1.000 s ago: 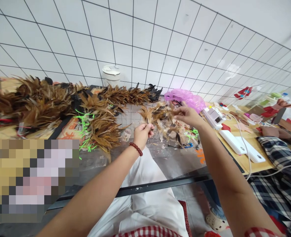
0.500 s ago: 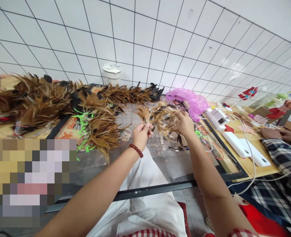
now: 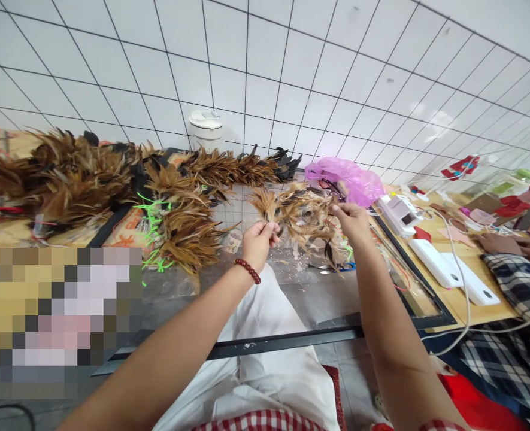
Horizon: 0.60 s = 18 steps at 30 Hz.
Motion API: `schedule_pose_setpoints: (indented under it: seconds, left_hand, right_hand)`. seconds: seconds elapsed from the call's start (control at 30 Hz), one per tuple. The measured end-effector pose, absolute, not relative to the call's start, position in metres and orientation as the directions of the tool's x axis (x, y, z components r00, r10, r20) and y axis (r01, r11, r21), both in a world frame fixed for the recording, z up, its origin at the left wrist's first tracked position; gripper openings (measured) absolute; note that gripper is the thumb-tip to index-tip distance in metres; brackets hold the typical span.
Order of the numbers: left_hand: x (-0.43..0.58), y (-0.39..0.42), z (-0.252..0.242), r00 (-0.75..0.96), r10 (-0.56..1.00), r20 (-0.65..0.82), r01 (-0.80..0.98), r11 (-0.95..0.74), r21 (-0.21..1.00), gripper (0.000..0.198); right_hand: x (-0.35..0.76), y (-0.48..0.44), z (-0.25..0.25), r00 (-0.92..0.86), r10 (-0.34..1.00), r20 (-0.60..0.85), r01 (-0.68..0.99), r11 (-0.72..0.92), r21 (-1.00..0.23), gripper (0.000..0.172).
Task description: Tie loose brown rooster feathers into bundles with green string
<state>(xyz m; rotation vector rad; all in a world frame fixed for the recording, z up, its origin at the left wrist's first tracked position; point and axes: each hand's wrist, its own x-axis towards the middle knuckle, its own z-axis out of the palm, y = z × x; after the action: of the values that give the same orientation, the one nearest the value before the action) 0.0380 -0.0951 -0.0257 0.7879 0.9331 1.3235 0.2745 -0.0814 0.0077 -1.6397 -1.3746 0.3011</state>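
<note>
Head camera: A small bunch of tan feathers stands at the center of a cluttered worktable, its tips splayed toward 12 o'clock. Directly below, at 6 o'clock, a worker's left hand grasps the bunch by its base, thumb and fingers pinched together, a dark red bead bracelet circling the wrist. At 3 o'clock, just beside the bunch, lies a loose pile of feathers. The right hand reaches in at the pile's far edge, thumb and forefinger close together; at this size one cannot tell whether they have closed on a feather. Scissors with a blue handle lie at 4 o'clock, near the pile. A purple plastic bag sits between 2 and 3 o'clock. Brown feather bundles with bright green strings spread out toward 9 o'clock, while a longer row of brown feathers runs along the table's back at 11. Behind that row, a white lidded cup stands upright before the tiled wall. Well apart, toward 4 o'clock, is a co-worker's plaid sleeve.
</note>
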Motion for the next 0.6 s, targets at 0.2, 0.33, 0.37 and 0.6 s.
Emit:
schedule_pose_setpoints:
  seconds: [0.2,0.33,0.37,0.6]
  left_hand:
    - [0.038,-0.095,-0.026,0.034,0.993,-0.110,-0.451,0.113,0.885,0.018]
    - [0.038,-0.096,-0.024,0.038,0.992,-0.119,-0.467,0.123,0.876,0.016]
    - [0.037,-0.096,-0.023,0.051,0.991,-0.122,-0.465,0.132,0.875,0.017]
    - [0.035,-0.102,-0.016,0.239,0.954,-0.183,-0.411,0.270,0.871,0.017]
  right_hand:
    - [0.244,-0.091,0.017,0.129,0.992,0.005,-0.024,0.009,-1.000,0.036]
    - [0.221,-0.099,0.019,0.080,0.996,-0.044,-0.108,-0.035,-0.994,0.039]
    - [0.216,-0.101,0.018,0.056,0.998,-0.038,-0.091,-0.033,-0.995,0.039]
    - [0.188,-0.105,0.010,-0.091,0.989,0.119,0.186,0.134,-0.973,0.027]
